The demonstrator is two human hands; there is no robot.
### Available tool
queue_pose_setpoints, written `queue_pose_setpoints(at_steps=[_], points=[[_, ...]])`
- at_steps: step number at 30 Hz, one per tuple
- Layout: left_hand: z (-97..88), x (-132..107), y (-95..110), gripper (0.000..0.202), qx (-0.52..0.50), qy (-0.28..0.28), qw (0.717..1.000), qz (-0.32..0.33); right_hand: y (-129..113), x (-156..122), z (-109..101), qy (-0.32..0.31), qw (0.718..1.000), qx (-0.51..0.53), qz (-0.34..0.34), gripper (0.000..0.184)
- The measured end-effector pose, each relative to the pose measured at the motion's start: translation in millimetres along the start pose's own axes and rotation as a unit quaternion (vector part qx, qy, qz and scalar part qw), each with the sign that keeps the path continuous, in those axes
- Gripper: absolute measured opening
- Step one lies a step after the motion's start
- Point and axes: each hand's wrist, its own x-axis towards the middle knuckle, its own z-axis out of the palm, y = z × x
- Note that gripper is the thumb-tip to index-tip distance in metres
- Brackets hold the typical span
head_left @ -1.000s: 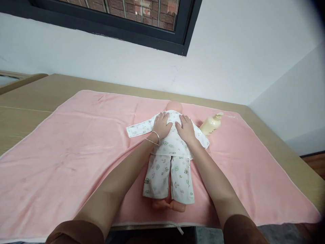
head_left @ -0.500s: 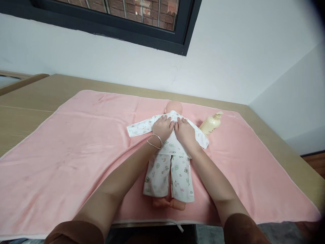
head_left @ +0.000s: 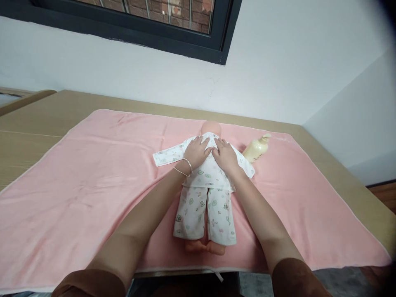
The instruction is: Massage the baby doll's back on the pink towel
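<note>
A baby doll [head_left: 205,187] in white printed pyjamas lies face down on a pink towel [head_left: 77,181], head toward the wall. My left hand [head_left: 196,151], with a thin bracelet at the wrist, lies flat and open on the doll's upper back. My right hand [head_left: 225,155] rests flat and open beside it on the same spot, fingers toward the doll's head [head_left: 211,128]. The thumbs nearly touch. The doll's bare feet [head_left: 204,246] stick out near the table's front edge.
A cream-coloured pump bottle [head_left: 256,149] lies on the towel just right of the doll's shoulder. The towel covers a wooden table [head_left: 34,115] set against a white wall under a dark-framed window [head_left: 148,24]. Wooden floor shows at the far right.
Both hands slid together toward the middle of the doll's upper back, then eased slightly apart again. The doll and bottle have not moved.
</note>
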Motion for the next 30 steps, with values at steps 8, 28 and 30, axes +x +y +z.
queue_pose_setpoints(at_steps=[8, 28, 30], points=[[-12.4, 3.0, 3.2, 0.036, -0.046, 0.005, 0.998, -0.035, -8.9, -3.9, -5.3, 0.016, 0.999, -0.022, 0.021, 0.046], [-24.2, 11.2, -6.6, 0.045, -0.038, -0.075, 0.996, 0.006, -10.4, -5.6, -7.3, 0.015, 0.999, -0.045, 0.002, 0.048], [-21.9, 9.7, -3.4, 0.044, -0.036, -0.056, 0.998, 0.011, -3.0, -1.3, -4.0, 0.007, 1.000, -0.026, -0.011, 0.051]])
